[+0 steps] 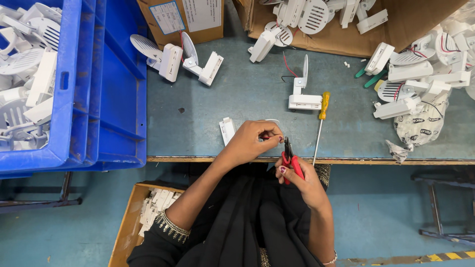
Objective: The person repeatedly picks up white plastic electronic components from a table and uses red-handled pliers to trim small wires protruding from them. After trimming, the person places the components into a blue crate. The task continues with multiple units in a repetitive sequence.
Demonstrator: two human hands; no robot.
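Red-handled pliers [289, 160] are gripped by the right hand [302, 180]; a small white part [228, 129] at the table [247, 99] edge is held by the left hand [252, 141].

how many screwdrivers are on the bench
1 clearly: a yellow-handled screwdriver lying right of the left hand, near the bench edge. Two green handles by the right-hand pile might be more; others may be hidden.

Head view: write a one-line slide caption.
Left hand pinches a small white part while right hand works red-handled pliers at the bench edge, beside a yellow-handled screwdriver.
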